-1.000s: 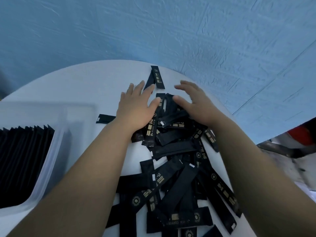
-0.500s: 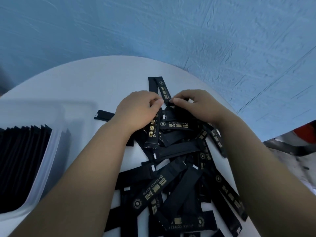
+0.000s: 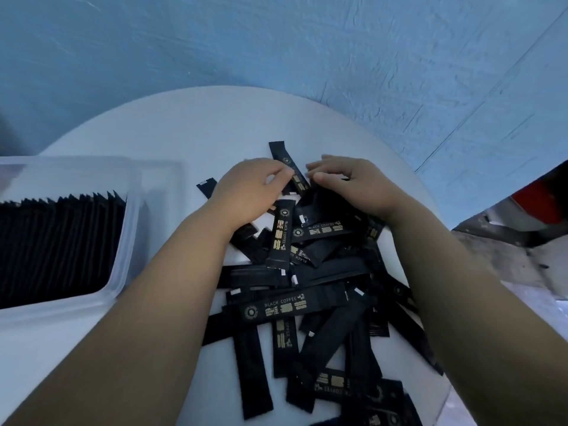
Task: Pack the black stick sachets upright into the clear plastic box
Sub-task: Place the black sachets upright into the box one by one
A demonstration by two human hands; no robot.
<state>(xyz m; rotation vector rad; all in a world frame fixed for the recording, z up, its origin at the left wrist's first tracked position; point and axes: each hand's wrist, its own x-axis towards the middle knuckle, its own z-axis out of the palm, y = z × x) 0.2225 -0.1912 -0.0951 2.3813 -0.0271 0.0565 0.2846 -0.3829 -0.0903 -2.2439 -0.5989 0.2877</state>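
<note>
Gathering step: left hand (image 3: 249,187) and right hand (image 3: 353,184) curl fingers (image 3: 278,171) over far sachets (image 3: 289,166), grip unclear; next, probably stand a bunch in the box (image 3: 127,235) at left.

left on table (image 3: 184,127): box (image 3: 124,250), row of sachets (image 3: 58,241) upright inside | right of box, on table: loose pile of sachets (image 3: 307,302), crossed over one another | over pile's far end: left hand (image 3: 246,189) beside right hand (image 3: 356,186), far sachet (image 3: 284,156) between fingertips | left of left hand: lone sachet (image 3: 206,186), flat on table
</note>
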